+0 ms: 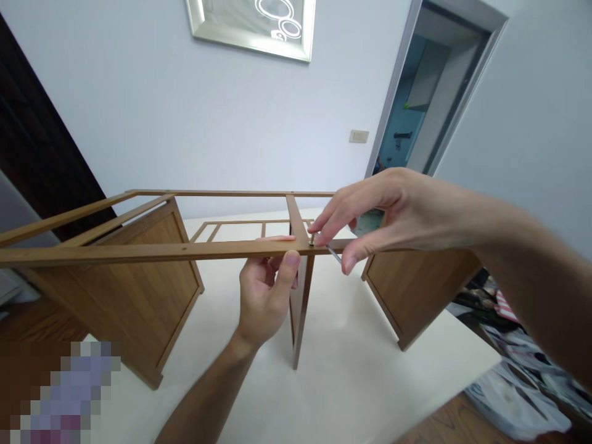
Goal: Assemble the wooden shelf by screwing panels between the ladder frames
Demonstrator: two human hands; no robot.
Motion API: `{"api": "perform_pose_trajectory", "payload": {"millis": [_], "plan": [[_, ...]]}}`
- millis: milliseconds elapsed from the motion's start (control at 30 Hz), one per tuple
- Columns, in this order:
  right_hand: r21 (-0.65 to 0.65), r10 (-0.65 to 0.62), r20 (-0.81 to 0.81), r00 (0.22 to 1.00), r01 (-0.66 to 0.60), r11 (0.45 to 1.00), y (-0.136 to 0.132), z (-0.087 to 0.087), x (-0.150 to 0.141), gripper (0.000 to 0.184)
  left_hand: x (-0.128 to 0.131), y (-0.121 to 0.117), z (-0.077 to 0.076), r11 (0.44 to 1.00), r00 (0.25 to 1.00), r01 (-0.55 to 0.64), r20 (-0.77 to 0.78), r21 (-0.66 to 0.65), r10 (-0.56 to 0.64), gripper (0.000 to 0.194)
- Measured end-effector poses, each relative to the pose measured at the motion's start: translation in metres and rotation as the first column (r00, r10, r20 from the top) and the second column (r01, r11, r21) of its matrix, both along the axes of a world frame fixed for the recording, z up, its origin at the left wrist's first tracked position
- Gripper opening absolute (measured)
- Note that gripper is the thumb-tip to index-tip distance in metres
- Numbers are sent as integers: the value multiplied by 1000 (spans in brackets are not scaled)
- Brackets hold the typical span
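Head view, left hand (264, 299) — grip clasping wooden rail (217, 250), right hand (398, 206) — grip holding metal key (334, 254), at bolt (311, 241)

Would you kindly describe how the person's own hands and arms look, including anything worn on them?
The left hand and right hand are bare: no gloves, and no rings on the fingers that show. The left forearm and right forearm show no sleeve, watch or bracelet within the picture.

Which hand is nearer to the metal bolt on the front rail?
Right. The right hand is right at the bolt, reaching in from above and the right; the left hand grips the front rail a little to its left.
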State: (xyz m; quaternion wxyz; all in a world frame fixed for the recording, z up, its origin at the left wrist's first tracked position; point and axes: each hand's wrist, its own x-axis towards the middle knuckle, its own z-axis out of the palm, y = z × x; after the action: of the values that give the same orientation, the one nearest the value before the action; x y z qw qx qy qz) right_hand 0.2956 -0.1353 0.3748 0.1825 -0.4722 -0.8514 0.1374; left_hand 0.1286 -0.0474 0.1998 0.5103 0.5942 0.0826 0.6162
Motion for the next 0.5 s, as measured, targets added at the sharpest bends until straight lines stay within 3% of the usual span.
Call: {"api": "perform_pose_trajectory", "payload": {"millis": [333, 500], "plan": [[266, -131, 211, 969, 73, 961, 17, 1, -45, 36, 3, -2, 0, 999, 999, -40, 33, -21, 41, 35], [302, -233, 272, 934, 147, 942, 27, 0, -59, 27, 4, -4, 0, 998, 997, -55, 53, -38, 56, 28]]}}
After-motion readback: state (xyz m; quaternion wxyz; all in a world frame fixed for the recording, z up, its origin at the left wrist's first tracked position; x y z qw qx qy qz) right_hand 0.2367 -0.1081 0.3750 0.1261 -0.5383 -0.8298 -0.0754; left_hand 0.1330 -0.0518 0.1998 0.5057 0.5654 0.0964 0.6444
